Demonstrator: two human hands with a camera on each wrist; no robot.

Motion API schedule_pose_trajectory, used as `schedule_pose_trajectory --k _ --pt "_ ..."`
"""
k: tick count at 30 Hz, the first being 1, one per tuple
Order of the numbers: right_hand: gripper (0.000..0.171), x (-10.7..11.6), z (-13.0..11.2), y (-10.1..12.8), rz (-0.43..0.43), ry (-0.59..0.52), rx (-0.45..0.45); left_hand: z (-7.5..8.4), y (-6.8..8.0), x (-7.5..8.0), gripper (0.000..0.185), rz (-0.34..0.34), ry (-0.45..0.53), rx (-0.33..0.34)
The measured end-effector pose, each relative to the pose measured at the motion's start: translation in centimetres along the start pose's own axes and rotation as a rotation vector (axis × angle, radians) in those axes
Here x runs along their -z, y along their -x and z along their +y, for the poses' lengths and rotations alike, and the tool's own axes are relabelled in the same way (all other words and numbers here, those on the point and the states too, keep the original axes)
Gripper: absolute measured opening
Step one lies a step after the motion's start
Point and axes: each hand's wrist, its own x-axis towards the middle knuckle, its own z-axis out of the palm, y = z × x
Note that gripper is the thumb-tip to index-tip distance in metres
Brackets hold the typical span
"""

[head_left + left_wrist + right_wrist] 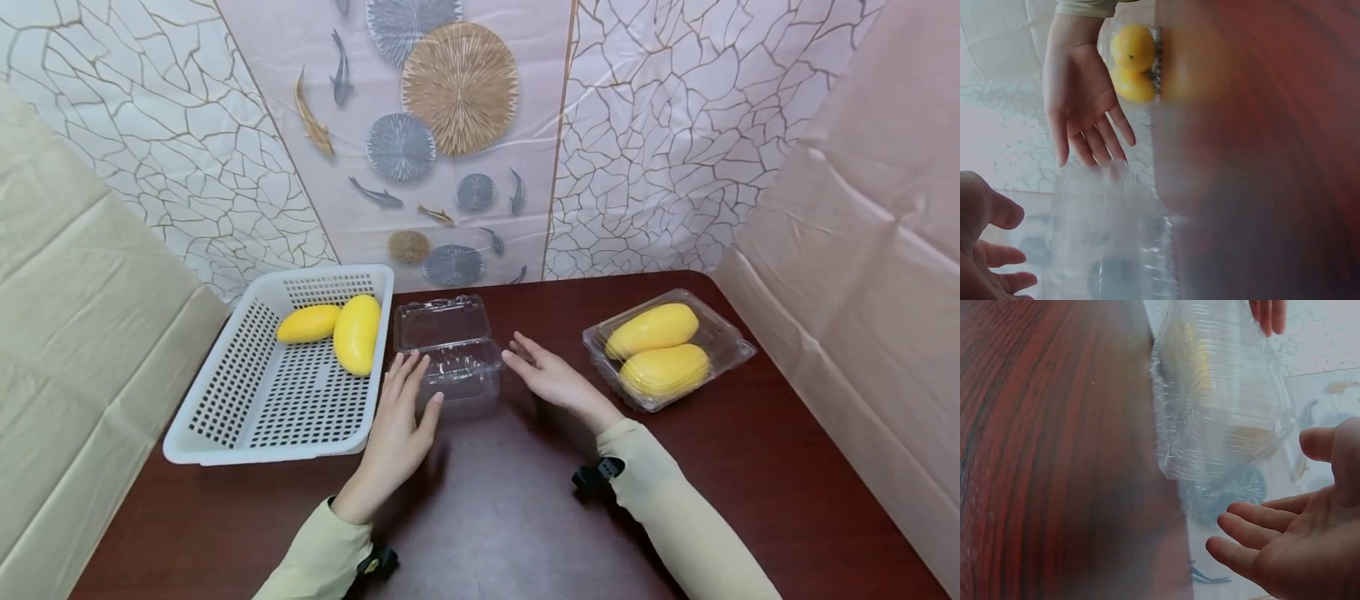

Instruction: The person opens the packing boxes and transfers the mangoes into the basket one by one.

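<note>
A clear plastic clamshell box [457,379] stands on the dark red table with its lid [442,323] raised towards the back. My left hand [397,437] is at the box's left side, fingers spread and pointing forward. At the right side is my right hand [555,379], its fingers straight and the fingertips close to the box's edge. Seen from the right wrist, the ribbed wall of the box [1222,425] faces my right palm [1297,544], with a gap between them. Neither hand grips anything.
Left of the box stands a white perforated basket [187,417] holding two yellow mangoes [356,335]. A second clear clamshell box [723,342], closed over two more mangoes [652,331], sits on the right. Patterned cloth [637,167] rises behind the table, with beige cloth at both sides.
</note>
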Motion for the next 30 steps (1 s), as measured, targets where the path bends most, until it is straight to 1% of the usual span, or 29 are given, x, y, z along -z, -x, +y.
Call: schedule_pose_trajectory --k 3,5,9,13,17,19,22,25,27,30 --pt "0.074 0.7 -0.3 0.7 0.012 -0.012 0.018 1.0 -0.5 0.1 0.053 0.019 0.035 -0.048" --pt "0.073 1.2 -0.5 1.0 0.017 -0.014 0.033 1.8 -0.8 0.0 0.052 0.013 0.054 -0.081" --pt "0.071 2.2 -1.2 1.8 0.027 -0.014 0.063 3.2 -1.4 -0.6 0.052 -0.054 0.087 -0.133" --pt "0.071 3.3 -1.5 2.5 0.047 -0.016 0.085 4.3 -2.1 -1.8 0.052 -0.134 0.136 -0.155" --pt "0.07 4.8 -1.0 3.4 0.078 -0.032 0.087 5.3 -3.0 -3.2 0.053 -0.211 0.163 -0.144" --pt "0.07 5.6 -0.5 3.8 0.105 -0.016 0.087 5.7 -3.6 -3.8 0.053 -0.249 0.166 -0.135" --pt "0.07 7.0 0.3 4.5 0.169 0.061 0.095 6.3 -4.5 -4.7 0.053 -0.288 0.167 -0.134" --pt "0.07 8.4 1.2 5.1 0.242 0.158 0.114 6.8 -5.3 -5.5 0.052 -0.305 0.174 -0.137" --pt "0.069 9.4 1.8 5.6 0.285 0.194 0.126 7.1 -5.9 -6.0 0.052 -0.317 0.193 -0.13" --pt "0.066 10.9 2.8 6.1 0.358 0.261 0.146 7.3 -6.5 -6.9 0.052 -0.349 0.232 -0.088"
